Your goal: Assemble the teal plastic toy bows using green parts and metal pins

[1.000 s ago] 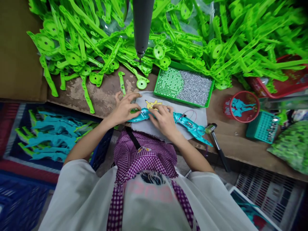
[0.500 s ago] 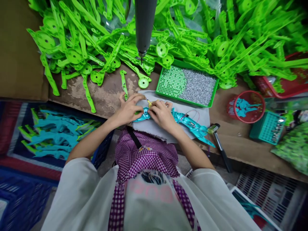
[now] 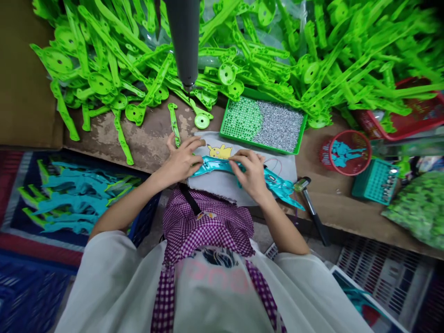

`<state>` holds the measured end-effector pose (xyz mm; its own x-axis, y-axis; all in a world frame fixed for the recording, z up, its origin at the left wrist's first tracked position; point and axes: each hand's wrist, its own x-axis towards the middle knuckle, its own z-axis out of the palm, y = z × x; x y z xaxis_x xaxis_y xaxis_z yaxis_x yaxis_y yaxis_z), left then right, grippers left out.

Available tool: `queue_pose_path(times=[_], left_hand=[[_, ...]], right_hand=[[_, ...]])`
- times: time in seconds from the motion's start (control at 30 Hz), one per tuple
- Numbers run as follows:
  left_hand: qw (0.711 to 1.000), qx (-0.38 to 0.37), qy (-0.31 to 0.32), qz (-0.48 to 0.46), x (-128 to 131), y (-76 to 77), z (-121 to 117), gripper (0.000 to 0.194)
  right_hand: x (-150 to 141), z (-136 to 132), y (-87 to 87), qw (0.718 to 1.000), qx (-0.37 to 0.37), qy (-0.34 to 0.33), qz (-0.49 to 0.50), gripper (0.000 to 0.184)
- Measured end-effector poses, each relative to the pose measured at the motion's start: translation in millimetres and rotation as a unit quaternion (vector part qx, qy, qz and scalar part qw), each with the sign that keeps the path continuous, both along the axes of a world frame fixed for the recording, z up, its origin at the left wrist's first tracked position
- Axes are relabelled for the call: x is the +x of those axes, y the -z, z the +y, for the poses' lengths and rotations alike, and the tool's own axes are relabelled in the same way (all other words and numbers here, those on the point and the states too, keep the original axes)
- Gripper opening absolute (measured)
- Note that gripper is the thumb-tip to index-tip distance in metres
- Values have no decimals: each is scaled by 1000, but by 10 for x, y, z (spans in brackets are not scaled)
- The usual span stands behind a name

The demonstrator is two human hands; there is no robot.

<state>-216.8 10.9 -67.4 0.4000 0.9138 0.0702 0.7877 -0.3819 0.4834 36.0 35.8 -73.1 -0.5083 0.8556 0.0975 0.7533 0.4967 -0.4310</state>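
A long turquoise plastic shell [image 3: 218, 165] lies across a grey cloth [image 3: 225, 187] at the table's front edge. My left hand [image 3: 183, 159] grips the shell's left end between thumb and fingers. Over its middle, my right hand [image 3: 250, 173] has its fingers pinched at the upper edge; what is between them is too small to make out. A thin reddish wire [image 3: 276, 162] loops up from the shell's right part. Printed on the cloth, a yellow cartoon figure [image 3: 220, 151] shows between my hands. One slim green plastic part [image 3: 174, 124] lies just beyond my left fingers.
Green plastic parts [image 3: 104, 83] are heaped along the back. A powered screwdriver [image 3: 183, 51] hangs above the table. Screws fill part of a green tray [image 3: 243, 118]. To the right are a hammer [image 3: 314, 210], a red basket [image 3: 367, 159] and a teal basket [image 3: 371, 185].
My right hand has shifted right along the shell, away from my left hand, uncovering the shell's middle and the yellow figure. My left hand stays at the left end. The view has shifted slightly.
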Motion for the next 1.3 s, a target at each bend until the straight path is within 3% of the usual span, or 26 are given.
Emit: queue_pose_path(times=[0.2, 0.37, 0.53, 0.77, 0.87, 1.0, 1.3], left_hand=[[999, -26, -30, -12, -29, -38, -15, 13], [999, -10, -50, -19, 148, -68, -54, 12], [999, -7, -37, -17, 390, 17, 29, 11], [1000, -18, 25, 3, 399, -9, 92, 21], [999, -16, 36, 17, 390, -91, 31, 30], [998, -23, 24, 44, 395, -161, -126, 43], [998, -11, -41, 49, 408, -76, -355, 44]], right_hand=[[5, -78, 112, 999, 11, 28, -17, 22], [-17, -42, 154, 999, 21, -8, -34, 22], [7, -20, 159, 998, 20, -23, -47, 24], [71, 67, 37, 991, -10, -101, -89, 32], [164, 38, 7, 985, -9, -147, -92, 34], [235, -83, 31, 988, 12, -131, -80, 37], [228, -66, 131, 989, 22, -137, -43, 36]])
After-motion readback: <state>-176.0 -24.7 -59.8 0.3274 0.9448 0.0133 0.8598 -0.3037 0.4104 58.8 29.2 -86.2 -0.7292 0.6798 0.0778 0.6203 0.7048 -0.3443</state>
